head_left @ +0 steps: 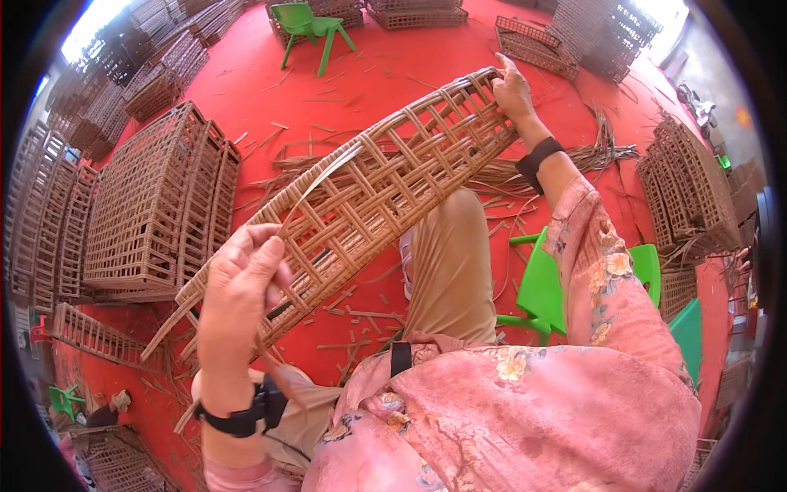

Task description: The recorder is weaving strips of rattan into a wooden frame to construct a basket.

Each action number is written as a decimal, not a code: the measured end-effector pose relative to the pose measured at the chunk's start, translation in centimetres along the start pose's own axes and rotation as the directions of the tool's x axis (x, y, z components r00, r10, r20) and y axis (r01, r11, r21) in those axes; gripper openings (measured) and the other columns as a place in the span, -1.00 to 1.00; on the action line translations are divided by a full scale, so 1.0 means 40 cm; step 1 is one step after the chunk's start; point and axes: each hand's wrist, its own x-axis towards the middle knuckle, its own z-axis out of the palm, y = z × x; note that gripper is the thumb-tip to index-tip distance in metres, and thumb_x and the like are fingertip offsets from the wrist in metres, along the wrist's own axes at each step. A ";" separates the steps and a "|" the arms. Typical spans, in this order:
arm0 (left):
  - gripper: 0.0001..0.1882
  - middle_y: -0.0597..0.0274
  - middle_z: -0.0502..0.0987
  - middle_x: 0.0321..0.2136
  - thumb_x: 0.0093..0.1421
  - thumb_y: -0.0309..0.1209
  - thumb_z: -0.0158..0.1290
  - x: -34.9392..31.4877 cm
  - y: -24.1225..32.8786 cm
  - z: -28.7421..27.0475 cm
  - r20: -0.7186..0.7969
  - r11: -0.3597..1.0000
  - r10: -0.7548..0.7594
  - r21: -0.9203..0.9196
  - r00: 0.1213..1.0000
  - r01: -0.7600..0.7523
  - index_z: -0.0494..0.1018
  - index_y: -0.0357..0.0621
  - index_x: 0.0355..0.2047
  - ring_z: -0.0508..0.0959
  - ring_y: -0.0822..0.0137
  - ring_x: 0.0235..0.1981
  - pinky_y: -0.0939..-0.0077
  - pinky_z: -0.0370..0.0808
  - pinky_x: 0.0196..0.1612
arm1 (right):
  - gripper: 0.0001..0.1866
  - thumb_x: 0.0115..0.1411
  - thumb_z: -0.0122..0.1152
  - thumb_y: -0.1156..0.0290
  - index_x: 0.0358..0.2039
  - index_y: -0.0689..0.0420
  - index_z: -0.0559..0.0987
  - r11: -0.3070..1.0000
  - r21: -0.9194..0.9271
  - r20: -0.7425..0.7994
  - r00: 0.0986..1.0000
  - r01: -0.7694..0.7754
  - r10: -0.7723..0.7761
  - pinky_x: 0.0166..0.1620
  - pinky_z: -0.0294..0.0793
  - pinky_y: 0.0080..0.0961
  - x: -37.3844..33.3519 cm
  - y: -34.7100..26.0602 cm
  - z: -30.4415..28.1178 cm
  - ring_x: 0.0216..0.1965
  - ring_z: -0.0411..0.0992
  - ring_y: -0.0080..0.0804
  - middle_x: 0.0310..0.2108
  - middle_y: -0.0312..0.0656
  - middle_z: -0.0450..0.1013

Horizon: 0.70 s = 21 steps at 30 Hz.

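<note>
A long brown wicker basket (pixel 393 176) with an open lattice side is tilted across my lap, running from lower left to upper right. My left hand (pixel 246 266) is at its near left end, thumb and fingers pinched on a thin pale weaving strip (pixel 329 170) that arcs up to the wrapped rim. The strip's loose tail hangs below that hand. My right hand (pixel 513 88) grips the basket's far upper corner, with the index finger stretched along it; its thumb is mostly hidden.
Stacked wicker baskets (pixel 147 201) stand at the left, with another stack (pixel 689 184) at the right. A bundle of loose strips (pixel 574 158) lies behind the held basket. Cut scraps litter the red floor (pixel 393 70). Green chairs stand close by (pixel 545 287) and farther back (pixel 297 18).
</note>
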 end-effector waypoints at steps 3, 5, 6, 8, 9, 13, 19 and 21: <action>-0.61 0.52 0.28 -0.69 0.46 -0.15 -0.03 -0.017 -0.017 -0.058 0.230 0.912 -0.182 -0.324 0.956 0.252 0.50 -0.28 -0.27 0.11 0.72 -0.73 0.75 0.02 -0.66 | -0.34 0.16 -0.01 0.53 0.33 0.09 0.33 1.000 -0.015 0.029 1.000 -0.009 0.009 0.13 0.41 -0.32 -0.009 -0.031 -0.005 0.06 0.52 -0.16 0.02 0.02 0.57; -0.61 0.55 0.23 -0.70 0.45 -0.13 -0.02 0.004 -0.048 -0.078 0.221 0.811 -0.233 -0.493 0.947 0.314 0.50 -0.26 -0.30 0.09 0.70 -0.75 0.73 0.02 -0.68 | -0.35 0.17 0.05 0.40 0.33 0.08 0.33 0.995 0.101 0.051 0.998 -0.026 0.021 0.14 0.42 -0.25 -0.005 -0.011 -0.024 0.08 0.51 -0.07 0.03 0.02 0.56; -0.64 0.58 0.18 -0.73 0.43 -0.17 0.02 0.013 -0.043 -0.090 0.198 0.816 -0.238 -0.491 0.951 0.306 0.50 -0.23 -0.36 0.07 0.69 -0.75 0.71 0.00 -0.68 | -0.34 0.19 0.10 0.27 0.33 0.08 0.33 0.973 0.228 0.075 0.997 -0.044 0.027 0.14 0.42 -0.18 -0.004 0.001 -0.033 0.09 0.49 0.02 0.04 0.02 0.55; -0.66 0.59 0.17 -0.74 0.42 -0.20 0.04 0.023 -0.021 -0.122 0.182 0.876 -0.179 -0.418 0.967 0.241 0.50 -0.23 -0.39 0.06 0.70 -0.75 0.71 -0.01 -0.68 | -0.31 0.22 0.09 0.11 0.33 0.11 0.32 0.992 0.037 0.041 0.992 0.118 -0.120 0.15 0.40 -0.17 -0.027 0.026 -0.030 0.11 0.47 0.04 0.06 0.05 0.53; -0.68 0.59 0.15 -0.75 0.40 -0.23 0.07 0.011 -0.003 -0.144 0.135 0.925 -0.119 -0.344 0.984 0.159 0.50 -0.22 -0.41 0.05 0.70 -0.75 0.71 -0.02 -0.67 | -0.25 0.25 0.09 -0.05 0.34 0.14 0.31 0.948 -0.129 0.048 0.957 0.290 -0.286 0.17 0.37 -0.16 -0.030 0.015 -0.018 0.13 0.46 0.07 0.09 0.08 0.51; -0.71 0.61 0.16 -0.75 0.38 -0.29 0.09 0.048 -0.007 -0.158 0.137 0.933 -0.069 -0.342 0.988 0.112 0.50 -0.23 -0.43 0.04 0.71 -0.74 0.71 -0.05 -0.65 | -0.09 0.25 -0.04 -0.32 0.33 0.21 0.29 0.994 -0.108 0.056 0.998 -0.009 0.015 0.20 0.32 -0.13 -0.077 -0.052 -0.040 0.16 0.42 0.12 0.11 0.17 0.47; -0.70 0.61 0.14 -0.76 0.37 -0.28 0.10 0.039 -0.042 -0.159 0.180 0.931 -0.057 -0.346 0.982 0.118 0.50 -0.24 -0.45 0.05 0.70 -0.74 0.66 -0.08 -0.64 | -0.11 0.29 -0.05 -0.30 0.29 0.28 0.33 0.994 -0.110 0.060 0.998 -0.023 0.030 0.22 0.31 -0.10 -0.091 -0.029 -0.068 0.19 0.40 0.11 0.10 0.24 0.46; -0.70 0.60 0.11 -0.76 0.39 -0.29 0.09 0.026 -0.040 -0.147 0.181 0.945 -0.009 -0.320 0.984 0.068 0.49 -0.20 -0.46 0.03 0.71 -0.74 0.69 -0.06 -0.66 | -0.27 0.29 0.12 -0.12 0.24 0.23 0.40 0.977 -0.122 -0.069 0.981 0.173 -0.182 0.21 0.33 -0.14 -0.085 -0.028 -0.058 0.15 0.41 0.08 0.06 0.15 0.50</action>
